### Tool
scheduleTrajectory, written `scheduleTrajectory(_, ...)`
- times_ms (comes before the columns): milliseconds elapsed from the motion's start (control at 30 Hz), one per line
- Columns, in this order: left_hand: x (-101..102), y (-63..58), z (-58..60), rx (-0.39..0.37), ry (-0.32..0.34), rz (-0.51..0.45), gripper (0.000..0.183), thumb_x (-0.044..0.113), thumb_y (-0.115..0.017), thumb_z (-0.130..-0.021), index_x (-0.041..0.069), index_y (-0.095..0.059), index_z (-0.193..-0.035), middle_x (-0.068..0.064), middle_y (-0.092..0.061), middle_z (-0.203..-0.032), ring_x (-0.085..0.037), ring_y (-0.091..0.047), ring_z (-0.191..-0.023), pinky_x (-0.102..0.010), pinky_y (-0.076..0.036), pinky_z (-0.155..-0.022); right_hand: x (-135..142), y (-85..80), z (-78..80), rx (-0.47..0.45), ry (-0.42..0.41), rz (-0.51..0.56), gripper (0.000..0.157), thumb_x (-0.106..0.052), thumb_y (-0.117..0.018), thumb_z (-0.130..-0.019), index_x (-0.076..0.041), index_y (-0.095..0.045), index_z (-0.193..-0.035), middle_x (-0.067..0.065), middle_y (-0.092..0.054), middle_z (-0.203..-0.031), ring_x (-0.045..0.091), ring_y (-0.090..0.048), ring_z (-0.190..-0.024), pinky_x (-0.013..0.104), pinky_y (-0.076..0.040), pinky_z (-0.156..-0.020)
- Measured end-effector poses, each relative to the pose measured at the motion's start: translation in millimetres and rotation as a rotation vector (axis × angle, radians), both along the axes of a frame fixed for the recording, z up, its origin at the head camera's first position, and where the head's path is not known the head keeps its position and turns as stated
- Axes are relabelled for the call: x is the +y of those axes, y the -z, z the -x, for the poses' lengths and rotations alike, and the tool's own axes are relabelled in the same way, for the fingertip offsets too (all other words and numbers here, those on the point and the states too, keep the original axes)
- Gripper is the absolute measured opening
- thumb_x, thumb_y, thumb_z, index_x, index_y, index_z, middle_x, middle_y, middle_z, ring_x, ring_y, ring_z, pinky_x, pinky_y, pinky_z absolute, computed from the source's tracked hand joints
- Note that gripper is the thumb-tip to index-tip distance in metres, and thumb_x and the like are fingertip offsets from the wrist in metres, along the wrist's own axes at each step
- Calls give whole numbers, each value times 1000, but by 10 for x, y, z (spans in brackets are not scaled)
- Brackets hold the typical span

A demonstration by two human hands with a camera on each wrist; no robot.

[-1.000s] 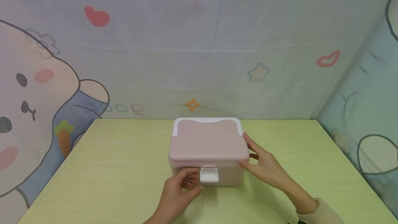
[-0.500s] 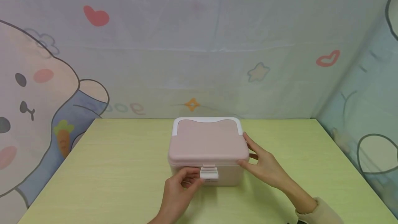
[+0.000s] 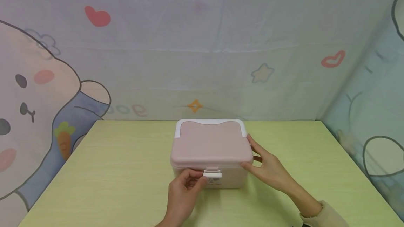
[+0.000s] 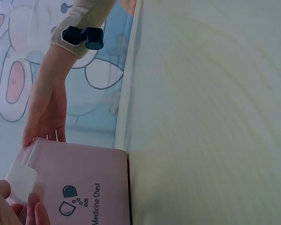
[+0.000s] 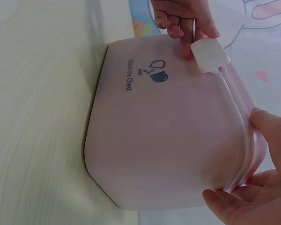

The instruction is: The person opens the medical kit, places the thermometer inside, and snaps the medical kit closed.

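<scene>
A pink medicine chest (image 3: 212, 144) with a white handle set around the back of its lid stands on the table, lid down. Its white front latch (image 5: 210, 55) is swung outward from the front wall. My left hand (image 3: 184, 193) pinches the latch at its left edge, thumb in front and fingers behind. My right hand (image 3: 272, 170) holds the right front corner, thumb on the lid's edge and fingers bent against the side. Printed pill capsules and the words "Medicine Chest" show on the front in both wrist views.
The pale yellow-green table (image 3: 126, 171) extends around the chest. A cloth backdrop (image 3: 176, 62) with cartoon prints hangs right behind its far edge and along the sides. A dark device (image 4: 86, 36) is strapped at the right wrist over the cream sleeve.
The left thumb has come up onto the latch, and the latch has tilted outward and up, uncovering the print below it. The chest and right hand have stayed in place.
</scene>
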State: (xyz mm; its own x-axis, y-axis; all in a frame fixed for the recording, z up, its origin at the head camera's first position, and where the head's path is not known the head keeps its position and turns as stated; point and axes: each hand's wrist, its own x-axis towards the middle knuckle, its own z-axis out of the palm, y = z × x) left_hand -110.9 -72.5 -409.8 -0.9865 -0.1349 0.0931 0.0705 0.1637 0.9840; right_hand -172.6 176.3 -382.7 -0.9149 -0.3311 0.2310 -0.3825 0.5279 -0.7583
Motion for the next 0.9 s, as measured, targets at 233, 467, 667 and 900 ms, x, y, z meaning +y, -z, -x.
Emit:
scheduleTrajectory(233,14,1,7,-6,-10,-38,15,20,-73,-79,9,-65,-85,-8,-68,-79,-13,-62,-58,-23,-54,-54,-4,4,-7,4,-1,1,83,-36,-68,-83,-15,-20,-148,15,-43,-139,31,-55,-113,34,-54,-86)
scheduleTrajectory(467,41,2,12,11,-50,-38,16,20,-74,-78,7,-65,-81,-13,-68,-75,-13,-60,-51,-22,-52,-48,-7,1,-13,4,-4,10,83,-35,-68,-83,-15,-21,-148,15,-43,-139,31,-56,-112,37,-54,-85)
scheduleTrajectory(667,71,15,21,21,-74,-73,13,17,-74,-78,8,-64,-79,-13,-68,-74,-14,-59,-48,-25,-53,-46,-6,-4,-10,-2,-6,5,82,-35,-67,-83,-16,-20,-148,16,-43,-138,33,-55,-113,31,-55,-84)
scheduleTrajectory(900,81,19,36,32,-90,-73,13,18,-74,-78,9,-65,-76,-14,-67,-69,-16,-59,-47,-23,-49,-41,-7,-10,-9,-3,-8,14,82,-34,-68,-83,-16,-21,-148,16,-43,-138,34,-55,-113,29,-55,-84)
